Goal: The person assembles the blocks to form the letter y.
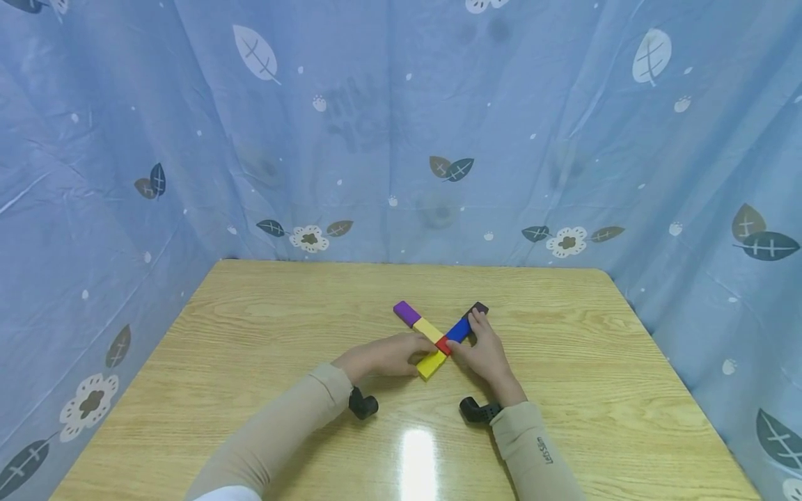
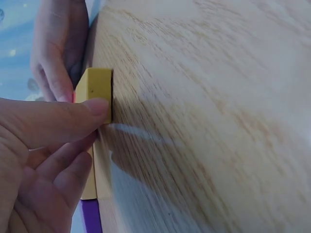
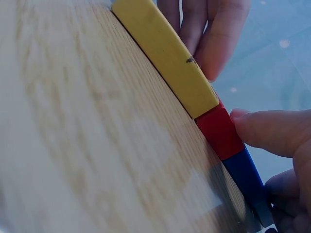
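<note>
Colored blocks form an X on the table. My left hand [image 1: 396, 353] pinches the bright yellow block [image 1: 431, 365], its thumb against the block's end in the left wrist view and fingertips along the far side. The red block [image 1: 443, 345] sits at the crossing, with the tip of my right thumb on it. My right hand [image 1: 487, 353] has its fingers stretched up to the black block [image 1: 480, 307], beside the blue block [image 1: 459, 330]. Running up-left from the crossing are a pale yellow block [image 1: 428, 330] and a purple block [image 1: 406, 313].
The blocks lie on a wood-grain table [image 1: 301, 299]. A blue patterned curtain [image 1: 388, 139] surrounds its back and sides. Black wrist devices [image 1: 363, 403] stick out below both wrists. Glare shines near the front of the tabletop.
</note>
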`<state>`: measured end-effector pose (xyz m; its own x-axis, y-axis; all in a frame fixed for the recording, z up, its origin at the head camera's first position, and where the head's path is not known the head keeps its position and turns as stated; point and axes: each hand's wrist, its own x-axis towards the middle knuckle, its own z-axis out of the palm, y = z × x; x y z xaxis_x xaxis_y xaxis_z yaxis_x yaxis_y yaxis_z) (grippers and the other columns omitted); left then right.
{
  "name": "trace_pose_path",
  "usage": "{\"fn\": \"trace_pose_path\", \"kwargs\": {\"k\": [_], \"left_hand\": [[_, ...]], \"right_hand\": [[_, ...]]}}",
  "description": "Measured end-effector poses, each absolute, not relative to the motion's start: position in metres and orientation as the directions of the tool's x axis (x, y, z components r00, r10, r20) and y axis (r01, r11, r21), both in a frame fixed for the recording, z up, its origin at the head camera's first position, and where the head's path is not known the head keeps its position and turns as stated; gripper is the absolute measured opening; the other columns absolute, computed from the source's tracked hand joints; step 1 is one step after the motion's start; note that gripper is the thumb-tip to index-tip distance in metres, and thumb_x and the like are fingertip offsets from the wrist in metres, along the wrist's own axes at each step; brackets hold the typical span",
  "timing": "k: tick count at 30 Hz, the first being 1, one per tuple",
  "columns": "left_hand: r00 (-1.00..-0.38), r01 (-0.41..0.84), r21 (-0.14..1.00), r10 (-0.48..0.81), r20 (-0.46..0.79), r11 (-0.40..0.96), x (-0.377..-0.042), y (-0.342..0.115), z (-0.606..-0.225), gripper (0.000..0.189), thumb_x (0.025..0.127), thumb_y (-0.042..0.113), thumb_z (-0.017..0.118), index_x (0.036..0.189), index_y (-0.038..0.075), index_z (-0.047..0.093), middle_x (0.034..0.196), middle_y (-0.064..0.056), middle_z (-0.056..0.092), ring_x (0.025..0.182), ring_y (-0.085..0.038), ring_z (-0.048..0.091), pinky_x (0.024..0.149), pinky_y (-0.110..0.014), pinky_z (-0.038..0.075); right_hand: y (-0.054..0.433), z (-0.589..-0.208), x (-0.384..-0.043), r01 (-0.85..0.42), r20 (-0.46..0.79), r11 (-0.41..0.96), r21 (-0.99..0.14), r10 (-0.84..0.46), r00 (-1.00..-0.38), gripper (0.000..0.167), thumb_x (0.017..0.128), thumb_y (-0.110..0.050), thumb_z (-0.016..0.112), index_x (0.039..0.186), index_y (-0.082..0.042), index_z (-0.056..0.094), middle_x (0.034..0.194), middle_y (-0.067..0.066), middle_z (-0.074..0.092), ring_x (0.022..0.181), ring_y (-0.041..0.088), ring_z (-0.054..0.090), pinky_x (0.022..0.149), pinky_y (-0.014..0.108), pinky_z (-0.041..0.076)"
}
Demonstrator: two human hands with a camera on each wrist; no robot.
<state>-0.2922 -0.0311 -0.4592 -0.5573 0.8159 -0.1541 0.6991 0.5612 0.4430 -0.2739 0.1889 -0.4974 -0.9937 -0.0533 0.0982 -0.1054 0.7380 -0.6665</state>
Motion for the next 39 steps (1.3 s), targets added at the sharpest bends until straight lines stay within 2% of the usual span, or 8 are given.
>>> {"fn": "trace_pose_path", "kwargs": {"k": [6, 13, 21, 25, 30, 39], "left_hand": [[-0.579, 0.698, 0.425, 0.803, -0.139, 0.577, -0.291, -0.032, -0.458, 0.049, 0.087, 0.013, 0.068, 0.134, 0.010, 0.053, 0.136, -0.005, 0.053, 0.128, -0.018, 0.047, 0.107, -0.030, 0.039], [-0.572, 0.705, 0.424, 0.809, -0.136, 0.569, -0.291, -0.036, -0.457, 0.052, 0.086, 0.016, 0.069, 0.135, 0.008, 0.052, 0.137, -0.006, 0.052, 0.129, -0.019, 0.046, 0.109, -0.031, 0.038], [-0.596, 0.633, 0.545, 0.795, -0.110, 0.550, -0.292, -0.047, -0.456, 0.056, 0.083, 0.020, 0.072, 0.134, 0.009, 0.051, 0.134, -0.003, 0.055, 0.122, -0.016, 0.053, 0.104, -0.029, 0.042], [-0.620, 0.590, 0.584, 0.776, -0.115, 0.558, -0.291, -0.056, -0.452, 0.056, 0.085, 0.024, 0.070, 0.136, 0.011, 0.050, 0.135, -0.003, 0.054, 0.121, -0.018, 0.054, 0.102, -0.033, 0.045], [-0.656, 0.526, 0.647, 0.748, -0.103, 0.551, -0.286, -0.076, -0.445, 0.058, 0.086, 0.027, 0.069, 0.137, 0.009, 0.048, 0.136, -0.004, 0.053, 0.123, -0.021, 0.052, 0.103, -0.038, 0.044], [-0.715, 0.463, 0.723, 0.698, -0.037, 0.513, -0.270, -0.123, -0.432, 0.060, 0.089, 0.023, 0.067, 0.140, 0.004, 0.043, 0.137, -0.011, 0.052, 0.124, -0.030, 0.051, 0.104, -0.046, 0.042]], "right_hand": [[0.188, -0.496, -0.274, -0.107, 0.101, 0.739, -0.666, -0.053, -0.993, 0.087, 0.084, -0.042, 0.069, 0.145, 0.005, 0.028, 0.155, 0.021, 0.020, 0.144, 0.036, 0.013, 0.115, 0.053, 0.020], [0.187, -0.496, -0.272, -0.109, 0.101, 0.739, -0.665, -0.055, -0.993, 0.087, 0.084, -0.042, 0.069, 0.145, 0.006, 0.028, 0.155, 0.021, 0.021, 0.144, 0.036, 0.013, 0.115, 0.053, 0.020], [0.187, -0.498, -0.272, -0.093, 0.089, 0.735, -0.672, -0.044, -0.995, 0.088, 0.084, -0.041, 0.069, 0.145, 0.005, 0.027, 0.155, 0.021, 0.020, 0.144, 0.036, 0.013, 0.115, 0.052, 0.019], [0.186, -0.498, -0.272, -0.087, 0.084, 0.733, -0.674, -0.041, -0.996, 0.088, 0.084, -0.042, 0.069, 0.146, 0.005, 0.027, 0.155, 0.021, 0.019, 0.144, 0.036, 0.013, 0.115, 0.053, 0.020], [0.186, -0.499, -0.272, -0.090, 0.085, 0.728, -0.679, -0.044, -0.995, 0.088, 0.084, -0.042, 0.069, 0.146, 0.005, 0.026, 0.155, 0.021, 0.018, 0.144, 0.036, 0.013, 0.115, 0.052, 0.020], [0.189, -0.496, -0.274, -0.096, 0.080, 0.732, -0.675, -0.056, -0.995, 0.088, 0.085, -0.043, 0.068, 0.146, 0.005, 0.026, 0.156, 0.020, 0.019, 0.145, 0.035, 0.011, 0.116, 0.050, 0.018]]}}
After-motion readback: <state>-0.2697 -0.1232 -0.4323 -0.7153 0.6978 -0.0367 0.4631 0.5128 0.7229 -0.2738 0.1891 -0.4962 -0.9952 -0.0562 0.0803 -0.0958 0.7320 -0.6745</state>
